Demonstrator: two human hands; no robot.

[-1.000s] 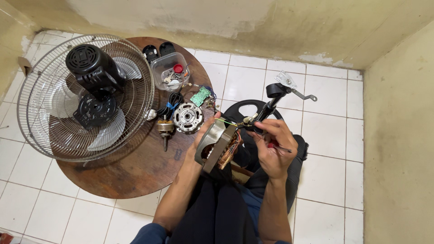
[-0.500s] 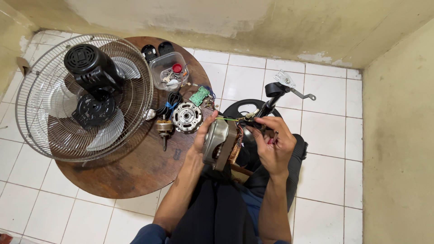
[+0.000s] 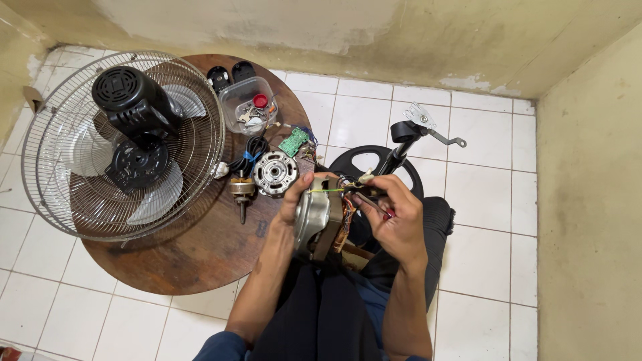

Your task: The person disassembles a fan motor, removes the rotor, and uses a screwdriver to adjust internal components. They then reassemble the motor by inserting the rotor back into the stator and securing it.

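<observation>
My left hand (image 3: 302,197) grips a metal fan motor (image 3: 321,224) with copper windings, held upright over my lap. My right hand (image 3: 396,220) holds a thin tool with a dark red handle (image 3: 376,207) against the motor's wires near its top. A second round motor part (image 3: 274,174) and a shaft piece (image 3: 241,190) lie on the round wooden table (image 3: 194,254) just left of my hands.
A wire fan guard (image 3: 200,127) with blades and black motor housing (image 3: 130,100) lies on the table's left. A clear tub of small parts (image 3: 249,103) and a green circuit board (image 3: 293,142) sit behind. A black fan base and stand (image 3: 401,137) rest on the tiled floor.
The motor has turned in my left hand from tilted to more upright. My right hand has moved in closer to the wires at its top.
</observation>
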